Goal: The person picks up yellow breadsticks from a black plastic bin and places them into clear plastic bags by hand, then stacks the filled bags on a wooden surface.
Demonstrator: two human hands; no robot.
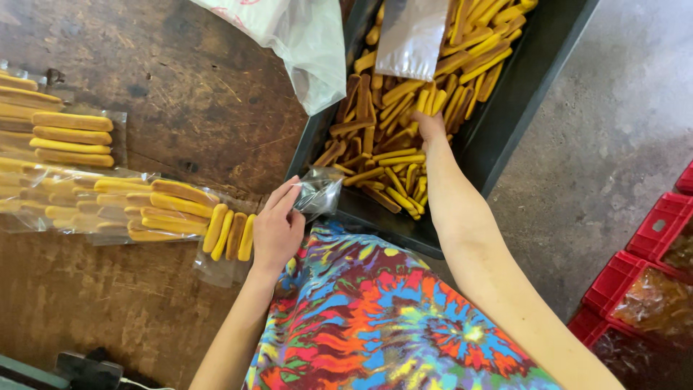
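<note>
Tie-dyed cloth (390,318) fills the foreground below both hands. Beyond the right hand (431,128), a black tray (505,123) holds yellow sticks (397,155); whether its fingers grasp any cannot be told. Left hand (276,230) pinches a small clear bag (317,193) beside the tray's edge.

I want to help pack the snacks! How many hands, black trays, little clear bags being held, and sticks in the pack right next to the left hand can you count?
hands: 2, the left hand and the right hand
black tray: 1
small clear bag held in the left hand: 1
orange sticks in that pack: 4
Total: 8
</note>
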